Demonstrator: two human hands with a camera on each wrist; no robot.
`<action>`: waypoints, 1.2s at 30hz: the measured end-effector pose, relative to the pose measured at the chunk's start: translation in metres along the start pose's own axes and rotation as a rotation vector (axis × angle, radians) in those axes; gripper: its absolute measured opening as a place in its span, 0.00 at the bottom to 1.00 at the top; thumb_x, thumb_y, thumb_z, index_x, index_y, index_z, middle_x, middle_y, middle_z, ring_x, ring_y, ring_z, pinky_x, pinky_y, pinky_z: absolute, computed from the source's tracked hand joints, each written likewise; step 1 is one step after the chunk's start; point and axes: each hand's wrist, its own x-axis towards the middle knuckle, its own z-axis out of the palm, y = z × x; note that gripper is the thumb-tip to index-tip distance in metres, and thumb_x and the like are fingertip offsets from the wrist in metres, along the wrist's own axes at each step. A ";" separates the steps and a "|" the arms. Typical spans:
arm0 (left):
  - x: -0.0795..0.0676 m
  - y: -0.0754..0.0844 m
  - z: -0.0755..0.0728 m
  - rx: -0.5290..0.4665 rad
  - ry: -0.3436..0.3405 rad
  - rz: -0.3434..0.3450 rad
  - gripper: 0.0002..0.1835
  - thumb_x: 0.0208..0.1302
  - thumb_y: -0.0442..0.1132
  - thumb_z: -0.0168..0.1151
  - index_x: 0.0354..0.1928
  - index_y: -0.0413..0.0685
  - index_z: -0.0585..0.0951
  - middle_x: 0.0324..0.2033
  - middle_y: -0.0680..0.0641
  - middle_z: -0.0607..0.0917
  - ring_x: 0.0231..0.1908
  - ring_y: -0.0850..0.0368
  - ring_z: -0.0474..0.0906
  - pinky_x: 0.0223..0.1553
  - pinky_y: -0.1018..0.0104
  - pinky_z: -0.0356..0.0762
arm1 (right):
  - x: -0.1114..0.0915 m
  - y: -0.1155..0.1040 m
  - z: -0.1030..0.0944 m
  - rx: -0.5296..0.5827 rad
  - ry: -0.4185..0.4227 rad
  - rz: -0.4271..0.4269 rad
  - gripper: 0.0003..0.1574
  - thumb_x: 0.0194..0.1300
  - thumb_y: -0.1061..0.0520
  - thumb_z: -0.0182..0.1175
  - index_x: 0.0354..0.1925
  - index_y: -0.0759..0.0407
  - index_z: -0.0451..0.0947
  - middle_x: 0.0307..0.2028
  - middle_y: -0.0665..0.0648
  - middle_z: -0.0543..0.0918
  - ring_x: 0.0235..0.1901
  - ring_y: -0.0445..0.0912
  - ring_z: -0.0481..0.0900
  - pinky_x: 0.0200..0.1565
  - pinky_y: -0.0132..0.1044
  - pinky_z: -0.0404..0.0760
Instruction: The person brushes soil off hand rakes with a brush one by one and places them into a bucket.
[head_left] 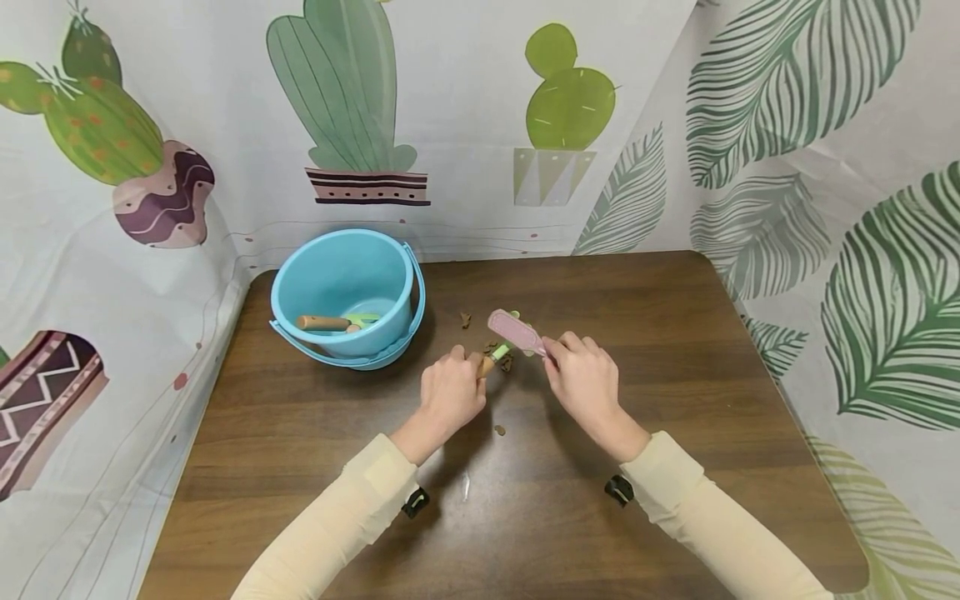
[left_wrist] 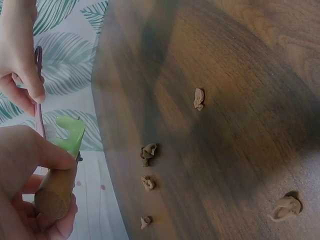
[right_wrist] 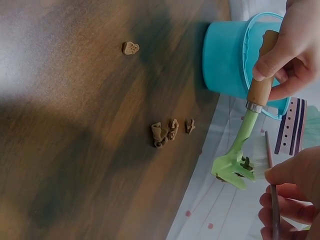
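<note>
My left hand (head_left: 452, 387) grips the wooden handle of a small hand rake (right_wrist: 260, 90). The rake's green pronged head is raised above the table, with dark brown bits caught among the prongs in the right wrist view. In my right hand (head_left: 585, 379) is a pink brush (head_left: 516, 332), pinched by its thin handle. Its white bristles (right_wrist: 261, 159) face the rake's head and appear to touch it. Below the tools, several brown crumpled pieces (right_wrist: 159, 134) lie on the table. One lighter piece (head_left: 500, 430) sits nearer to me.
A blue bucket (head_left: 345, 258) stands at the back left of the brown table (head_left: 675, 500). Inside it lies another tool (head_left: 322, 322) with a wooden handle and green head. Behind the table hangs a cloth (head_left: 465, 125) printed with cacti and leaves.
</note>
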 end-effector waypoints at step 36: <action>-0.001 -0.006 0.004 0.027 0.012 0.009 0.07 0.47 0.43 0.65 0.29 0.50 0.81 0.20 0.49 0.72 0.20 0.51 0.74 0.15 0.58 0.68 | -0.005 0.011 -0.002 -0.200 0.085 -0.105 0.09 0.53 0.59 0.63 0.35 0.57 0.84 0.27 0.54 0.82 0.22 0.53 0.76 0.22 0.42 0.72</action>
